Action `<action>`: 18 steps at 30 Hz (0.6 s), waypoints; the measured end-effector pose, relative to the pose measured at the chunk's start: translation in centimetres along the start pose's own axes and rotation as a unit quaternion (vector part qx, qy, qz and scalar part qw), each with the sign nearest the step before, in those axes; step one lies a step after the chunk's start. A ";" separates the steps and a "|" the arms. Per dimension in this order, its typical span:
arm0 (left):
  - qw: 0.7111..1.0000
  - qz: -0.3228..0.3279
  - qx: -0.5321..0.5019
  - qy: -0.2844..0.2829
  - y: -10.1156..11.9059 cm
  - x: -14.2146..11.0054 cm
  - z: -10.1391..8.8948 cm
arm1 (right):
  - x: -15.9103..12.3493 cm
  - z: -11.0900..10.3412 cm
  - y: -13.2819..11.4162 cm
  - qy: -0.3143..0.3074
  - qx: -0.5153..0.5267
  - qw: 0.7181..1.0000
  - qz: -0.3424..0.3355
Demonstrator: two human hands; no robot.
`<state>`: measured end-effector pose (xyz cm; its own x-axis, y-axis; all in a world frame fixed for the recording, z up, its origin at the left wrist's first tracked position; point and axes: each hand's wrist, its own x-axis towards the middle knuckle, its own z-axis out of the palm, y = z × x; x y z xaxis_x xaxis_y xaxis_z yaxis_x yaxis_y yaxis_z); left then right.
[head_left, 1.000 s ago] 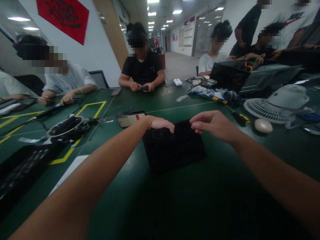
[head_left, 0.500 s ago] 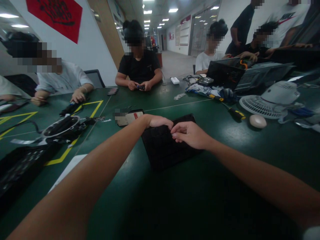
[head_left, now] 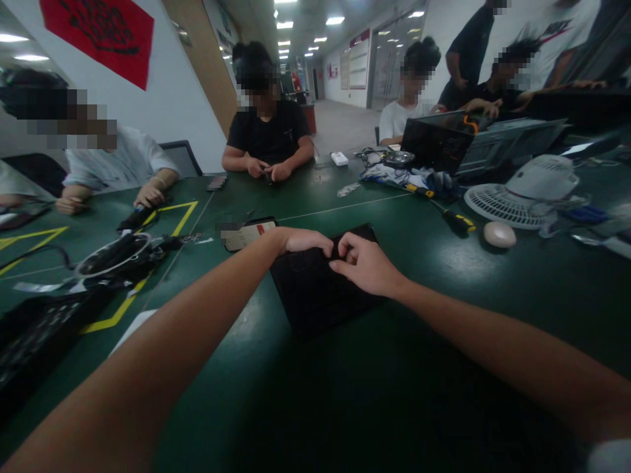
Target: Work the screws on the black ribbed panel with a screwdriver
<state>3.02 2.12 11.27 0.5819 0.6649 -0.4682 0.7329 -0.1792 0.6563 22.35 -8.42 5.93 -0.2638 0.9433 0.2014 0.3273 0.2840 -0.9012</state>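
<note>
A flat black rectangular device lies on the dark green table in front of me. My left hand rests on its far left edge, fingers curled down over the rim. My right hand sits on the device's top surface close beside the left hand, fingers bent with the fingertips pressing at the far edge. What the fingertips pinch, if anything, is too dark to make out.
A phone-like card lies just beyond the device. A yellow-handled screwdriver, a pale round object and a white fan are at the right. Dismantled black parts lie left. Several people sit around the table.
My right hand has moved left from the device's far right corner to meet my left hand on the device. The left hand stayed put.
</note>
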 end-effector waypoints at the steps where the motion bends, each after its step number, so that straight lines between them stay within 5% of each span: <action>1: 1.000 -0.005 -0.002 0.002 0.1 -0.1 0.0 | -0.2 -0.5 0.1 -0.002 0.013 1.000 -0.009; 3: 1.000 -0.021 -0.004 0.004 0.2 -0.3 -0.1 | -0.6 -2.3 0.5 0.034 0.013 0.999 -0.035; 6: 0.998 -0.054 -0.015 0.019 0.5 -0.9 0.0 | -0.4 -6.8 2.6 0.189 -0.099 0.974 -0.077; 10: 0.996 -0.074 -0.037 0.035 1.1 -1.5 0.3 | 0.3 -13.9 8.6 0.365 -0.312 0.877 -0.003; 14: 0.997 -0.047 -0.043 0.040 1.7 -2.2 -0.4 | 0.6 -18.7 14.2 0.308 -0.479 0.815 0.106; 18: 0.990 -0.001 -0.054 0.133 1.2 -5.1 -1.7 | 1.4 -20.3 16.6 0.269 -0.503 0.788 0.231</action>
<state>0.32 -0.27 15.50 0.4560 0.8354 -0.3068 0.6841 -0.1085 0.7213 45.84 1.08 -0.98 0.4295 0.8450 0.3186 0.9005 -0.3743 -0.2212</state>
